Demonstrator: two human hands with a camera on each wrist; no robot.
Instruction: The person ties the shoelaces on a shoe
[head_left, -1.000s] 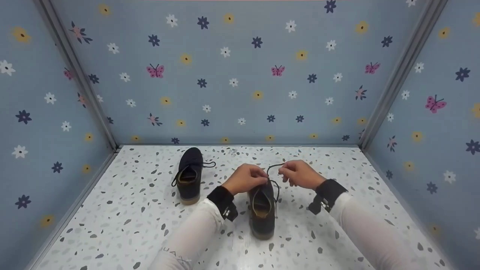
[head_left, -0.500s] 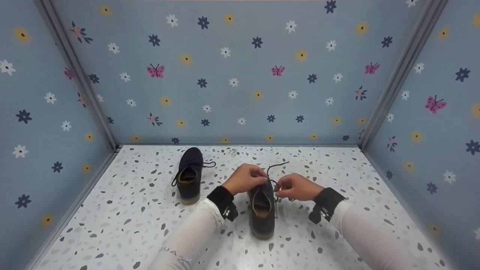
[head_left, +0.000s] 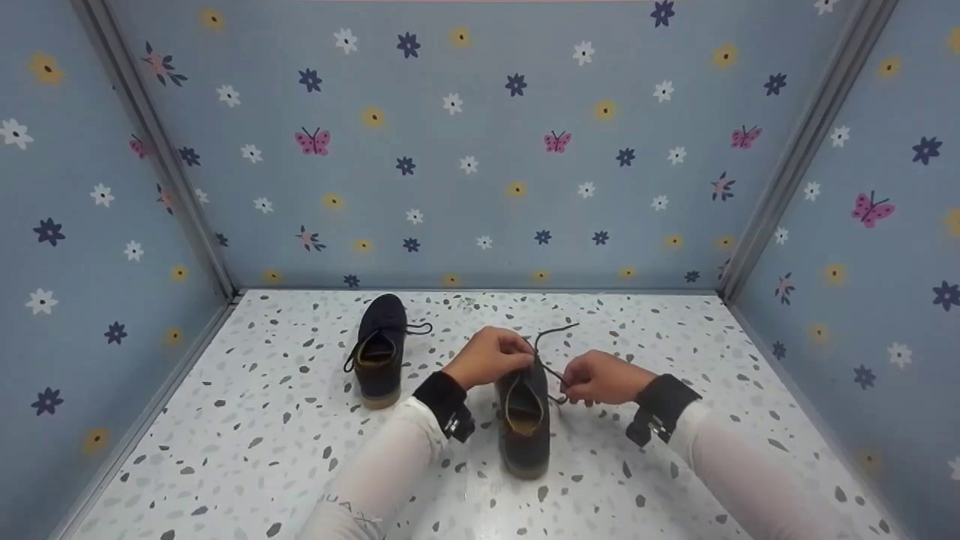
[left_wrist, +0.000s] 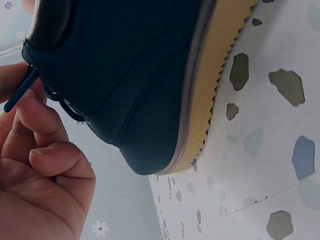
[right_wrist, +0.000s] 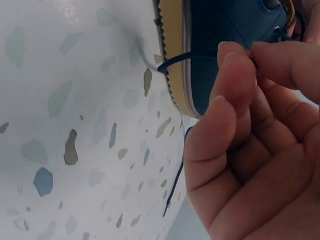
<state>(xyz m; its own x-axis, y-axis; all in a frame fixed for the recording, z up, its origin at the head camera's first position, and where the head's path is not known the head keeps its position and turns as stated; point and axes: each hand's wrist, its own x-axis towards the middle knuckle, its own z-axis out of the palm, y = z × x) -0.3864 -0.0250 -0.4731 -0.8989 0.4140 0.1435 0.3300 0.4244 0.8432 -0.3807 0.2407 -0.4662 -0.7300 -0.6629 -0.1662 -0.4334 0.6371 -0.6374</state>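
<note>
Movement since the earlier frames was recorded at the right hand [head_left: 606, 377], which had been lowered from the loose far end of the lacing and then drawn slightly outward, a thin dark-blue cord lace [head_left: 550, 370] being pulled straighter with it; no clear shift was found in the left hand [head_left: 486, 358]. In a narrow pinch of the right hand the lace was held, part of it being seen to arch across the sole [left_wrist: 202, 95], pale tan and ridged. By the left hand another part of the lace was pinched at the top of the lacing. A dark-blue, leather-looking shoe [head_left: 525, 450] was found upright between the hands on a white, grey-flecked surface [head_left: 300, 457], its heel turned toward the person. One loose lace end [head_left: 559, 328] was noted beyond it, held by neither hand. A matching dark shoe [head_left: 382, 311] was observed upright to the left, well apart. It was judged that the left pinch could be lost if the right strand were pulled too hard, whereby the lacing would be slackened; that the shoe could be tipped or dragged by a sideways pull, its heel being unbraced; and that the strands could be tangled if the loose end were caught.
</note>
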